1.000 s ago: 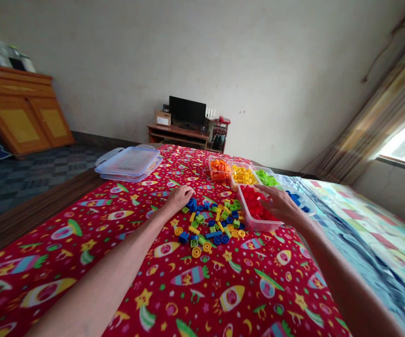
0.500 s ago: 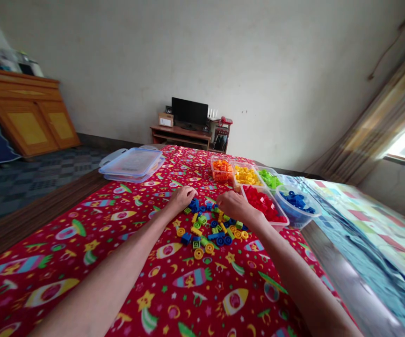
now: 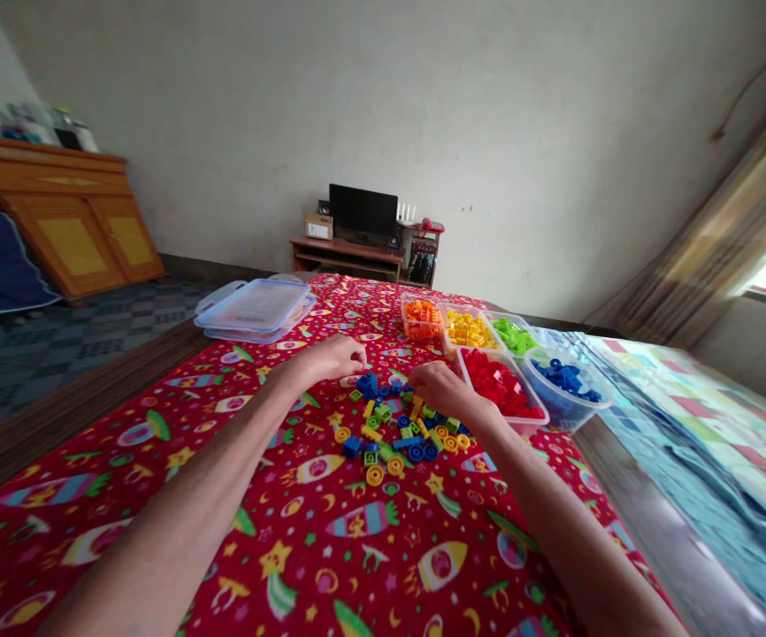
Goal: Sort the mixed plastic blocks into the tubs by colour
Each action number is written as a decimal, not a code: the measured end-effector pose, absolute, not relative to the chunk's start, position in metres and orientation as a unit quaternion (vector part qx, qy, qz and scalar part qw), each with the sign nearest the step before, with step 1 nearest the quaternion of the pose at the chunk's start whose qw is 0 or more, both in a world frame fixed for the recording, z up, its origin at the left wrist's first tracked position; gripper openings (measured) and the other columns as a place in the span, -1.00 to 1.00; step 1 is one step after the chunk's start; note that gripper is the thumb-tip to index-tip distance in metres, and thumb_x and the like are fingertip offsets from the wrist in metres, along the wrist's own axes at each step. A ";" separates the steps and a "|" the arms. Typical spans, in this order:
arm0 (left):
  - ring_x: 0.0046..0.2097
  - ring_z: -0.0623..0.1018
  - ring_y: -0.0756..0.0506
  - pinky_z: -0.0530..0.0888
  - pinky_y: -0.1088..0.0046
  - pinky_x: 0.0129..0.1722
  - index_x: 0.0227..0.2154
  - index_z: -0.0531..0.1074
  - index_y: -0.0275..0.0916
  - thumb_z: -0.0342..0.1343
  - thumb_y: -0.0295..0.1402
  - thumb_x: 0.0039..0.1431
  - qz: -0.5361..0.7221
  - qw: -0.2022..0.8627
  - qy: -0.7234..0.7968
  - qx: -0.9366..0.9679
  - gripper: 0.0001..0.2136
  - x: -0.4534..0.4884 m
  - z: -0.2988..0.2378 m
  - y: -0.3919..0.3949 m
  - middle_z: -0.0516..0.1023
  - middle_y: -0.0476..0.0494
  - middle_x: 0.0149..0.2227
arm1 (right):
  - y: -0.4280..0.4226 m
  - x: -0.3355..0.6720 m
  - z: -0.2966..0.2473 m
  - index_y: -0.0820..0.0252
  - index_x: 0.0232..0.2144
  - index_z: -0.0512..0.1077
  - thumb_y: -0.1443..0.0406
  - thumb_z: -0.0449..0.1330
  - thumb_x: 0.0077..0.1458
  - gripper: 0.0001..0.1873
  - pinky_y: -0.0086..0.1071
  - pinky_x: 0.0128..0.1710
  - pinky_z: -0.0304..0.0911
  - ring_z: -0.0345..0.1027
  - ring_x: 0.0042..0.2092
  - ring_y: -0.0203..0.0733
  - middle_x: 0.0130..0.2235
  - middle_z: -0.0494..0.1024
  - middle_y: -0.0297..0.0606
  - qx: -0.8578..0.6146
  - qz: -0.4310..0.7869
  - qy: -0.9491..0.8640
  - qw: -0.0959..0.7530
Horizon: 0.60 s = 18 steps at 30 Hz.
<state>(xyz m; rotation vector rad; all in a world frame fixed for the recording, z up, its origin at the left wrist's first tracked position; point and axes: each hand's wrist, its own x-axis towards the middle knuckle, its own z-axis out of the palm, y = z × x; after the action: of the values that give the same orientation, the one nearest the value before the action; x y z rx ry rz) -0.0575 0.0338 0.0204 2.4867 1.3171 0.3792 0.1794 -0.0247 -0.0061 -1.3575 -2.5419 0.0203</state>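
A loose pile of toy building bricks (image 3: 383,412) in blue, yellow and green lies on the red patterned cloth (image 3: 317,531), with several yellow wheels (image 3: 374,475) along its near side. My left hand (image 3: 338,356) hovers just beyond the pile's far left, near some blue bricks (image 3: 368,384). Its fingers are curled together, and whether they hold anything is hidden. At the pile's far right edge, my right hand (image 3: 437,384) has its fingers bent down at the bricks; the fingertips are hidden. It is close to the tub of red bricks (image 3: 499,387).
Clear tubs of orange bricks (image 3: 421,318), yellow bricks (image 3: 469,329), green bricks (image 3: 514,336) and blue bricks (image 3: 565,379) stand at the right. Stacked clear lids (image 3: 255,305) lie at the far left of the cloth. A bed (image 3: 721,407) borders the right side.
My left hand has pulled away from the blue bricks, to the left and slightly up. My right hand stays almost in place at the pile. The view has shifted slightly.
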 end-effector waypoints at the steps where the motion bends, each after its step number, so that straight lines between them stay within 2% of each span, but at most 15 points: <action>1: -0.47 0.50 -0.08 0.36 0.50 -0.46 -0.58 0.52 -0.22 0.02 -0.37 -0.09 0.091 0.156 0.460 0.870 -0.83 -0.052 0.024 0.027 0.56 -0.06 -0.57 | -0.024 0.180 -0.005 0.30 -0.36 0.46 0.54 0.04 0.03 -0.78 -0.44 -0.28 0.13 0.21 -0.35 -0.31 -0.41 0.45 -0.27 -0.465 0.012 -0.874 0.139; 6: -0.59 0.46 -0.06 0.34 0.51 -0.57 -0.71 0.41 -0.27 0.08 -0.48 -0.16 -0.051 0.182 0.532 0.825 -0.88 -0.022 0.022 -0.003 0.44 -0.07 -0.72 | -0.025 0.183 -0.006 0.26 -0.38 0.45 0.54 0.05 0.01 -0.78 -0.39 -0.29 0.14 0.22 -0.35 -0.27 -0.42 0.46 -0.25 -0.456 -0.013 -0.874 0.165; 11: -0.64 0.42 -0.03 0.30 0.56 -0.62 -0.67 0.41 -0.25 0.17 -0.52 -0.27 -0.021 0.107 0.518 0.848 -0.93 -0.008 0.013 -0.011 0.34 0.00 -0.76 | -0.035 0.178 -0.018 0.22 -0.40 0.46 0.52 0.11 0.01 -0.82 -0.32 -0.22 0.21 0.28 -0.27 -0.18 -0.35 0.47 -0.21 -0.455 -0.035 -0.882 0.120; 15: -0.57 0.48 -0.07 0.32 0.55 -0.59 -0.65 0.44 -0.24 0.15 -0.56 -0.26 -0.021 0.041 0.504 0.863 -0.91 -0.003 0.014 -0.015 0.42 -0.06 -0.69 | -0.039 0.173 -0.022 0.31 -0.30 0.47 0.50 0.11 0.03 -0.81 -0.35 -0.21 0.23 0.30 -0.24 -0.18 -0.28 0.49 -0.13 -0.486 -0.036 -0.863 0.131; 18: -0.44 0.55 -0.14 0.37 0.50 -0.52 -0.51 0.52 -0.24 0.13 -0.56 -0.20 -0.045 0.040 0.488 0.871 -0.84 -0.002 0.019 -0.016 0.57 -0.18 -0.50 | -0.038 0.172 -0.016 0.29 -0.30 0.49 0.51 0.12 0.01 -0.80 -0.38 -0.24 0.22 0.31 -0.27 -0.22 -0.33 0.51 -0.17 -0.478 -0.006 -0.864 0.161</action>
<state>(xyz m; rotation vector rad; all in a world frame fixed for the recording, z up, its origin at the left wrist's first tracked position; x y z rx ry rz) -0.0024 -0.0162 0.0190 2.6685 1.4941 -0.1390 0.1719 -0.0385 -0.0162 -1.3647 -2.4667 -0.0164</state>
